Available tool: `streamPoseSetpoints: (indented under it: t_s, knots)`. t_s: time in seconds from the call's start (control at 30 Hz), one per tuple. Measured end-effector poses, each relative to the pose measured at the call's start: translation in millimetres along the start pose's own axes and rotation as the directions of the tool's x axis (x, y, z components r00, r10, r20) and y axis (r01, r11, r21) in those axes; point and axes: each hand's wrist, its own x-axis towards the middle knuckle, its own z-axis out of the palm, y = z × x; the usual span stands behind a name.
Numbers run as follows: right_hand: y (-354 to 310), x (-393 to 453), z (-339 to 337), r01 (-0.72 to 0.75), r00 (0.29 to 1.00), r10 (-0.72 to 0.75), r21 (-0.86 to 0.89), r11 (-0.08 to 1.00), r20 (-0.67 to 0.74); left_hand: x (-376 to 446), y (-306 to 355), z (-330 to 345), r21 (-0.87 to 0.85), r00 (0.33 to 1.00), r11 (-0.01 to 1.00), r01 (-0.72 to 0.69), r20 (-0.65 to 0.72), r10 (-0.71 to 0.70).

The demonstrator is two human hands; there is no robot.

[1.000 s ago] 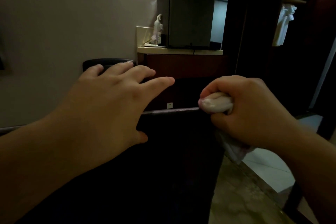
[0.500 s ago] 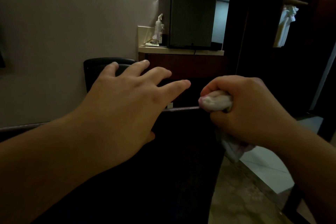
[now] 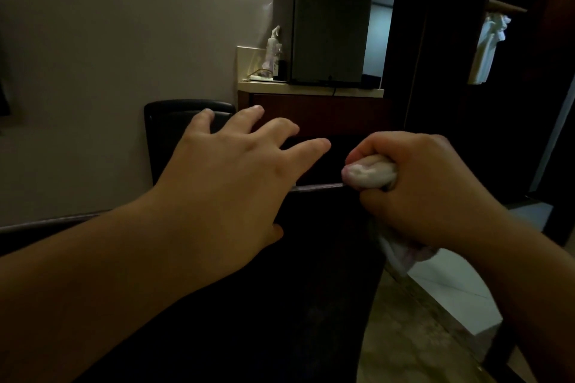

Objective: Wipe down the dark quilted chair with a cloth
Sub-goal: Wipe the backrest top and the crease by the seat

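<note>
The dark chair (image 3: 168, 130) stands against the wall beyond a dark table top (image 3: 311, 258); only its padded backrest shows. My left hand (image 3: 230, 174) reaches out over the table toward the backrest with fingers spread and straight, its fingertips in front of the chair's upper right corner; contact with the chair cannot be told. My right hand (image 3: 426, 190) grips a bunched white cloth (image 3: 368, 176) at the table's far right corner, and a tail of the cloth hangs below the fist.
A dark mini fridge (image 3: 326, 28) sits on a light-topped wooden cabinet (image 3: 311, 92) behind the chair, with a spray bottle (image 3: 272, 47) beside it. A white garment (image 3: 488, 47) hangs in a dark wardrobe at right. Pale floor tiles (image 3: 445, 289) lie at lower right.
My left hand has moved forward and up toward the chair's backrest. My right hand has stayed at the table corner with the cloth in it.
</note>
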Motion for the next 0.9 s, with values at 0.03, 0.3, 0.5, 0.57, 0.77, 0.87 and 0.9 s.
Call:
streamPoseSetpoints:
  t_s: [0.03,0.3,0.5,0.57,0.77,0.87,0.9]
  knots:
    - [4.9,-1.8,-1.4,-0.012,1.0,0.012,0.037,0.999,-0.005,-1.6,0.3,0.1,0.002,1.0,1.0,0.004,0.014,-0.004]
    - [39.4,-3.7,-2.2,-0.147,0.989,0.144,-0.082,0.986,-0.039,4.0,2.8,-1.5,-0.025,0.999,1.0,0.011,0.04,-0.01]
    - [11.1,2.4,4.4,-0.019,0.999,0.018,-0.037,0.999,-0.03,12.7,18.7,-1.5,0.02,1.0,1.0,0.01,-0.013,-0.01]
    - [13.5,2.4,3.2,-0.015,1.0,0.015,-0.005,1.0,-0.023,12.6,20.2,-2.1,0.037,1.0,0.999,0.017,-0.011,-0.016]
    - [37.0,-1.4,-0.8,-0.084,0.996,0.084,-0.004,0.996,-0.026,-6.8,5.3,-0.1,0.08,0.998,0.995,0.052,0.041,-0.055]
    - [39.5,3.5,1.8,-0.108,0.993,0.107,-0.03,0.994,-0.039,-13.7,-2.0,-3.7,0.087,0.994,0.992,0.088,0.056,-0.093]
    - [39.0,5.4,2.0,-0.108,0.993,0.107,-0.041,0.993,-0.041,-14.1,-1.6,-4.2,0.086,0.994,0.992,0.094,0.052,-0.099]
